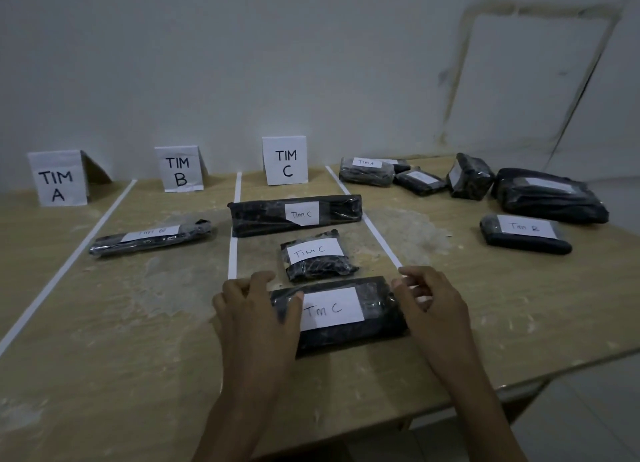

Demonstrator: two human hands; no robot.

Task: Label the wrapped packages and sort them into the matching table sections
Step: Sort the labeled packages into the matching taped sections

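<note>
A black wrapped package labelled "Tim C" [377, 309] lies flat near the front of the TIM C section. My left hand [258, 309] grips its left end, thumb on top. At its right end, my right hand [429, 305] rests with fingers curled against the wrap. Behind it lie two more "Tim C" packages, a small one [317, 259] and a long one [294, 215]. One long labelled package [150, 238] lies in the TIM B section. Folded paper signs TIM A [57, 179], TIM B [179, 168] and TIM C [285, 160] stand at the back.
White tape strips [232, 253] divide the wooden table [121, 340] into sections. Right of the last strip lie several black packages [469, 177], among them one labelled "Tim B" [524, 234] and one "Tim A" [367, 172]. The table's front edge runs close to my arms.
</note>
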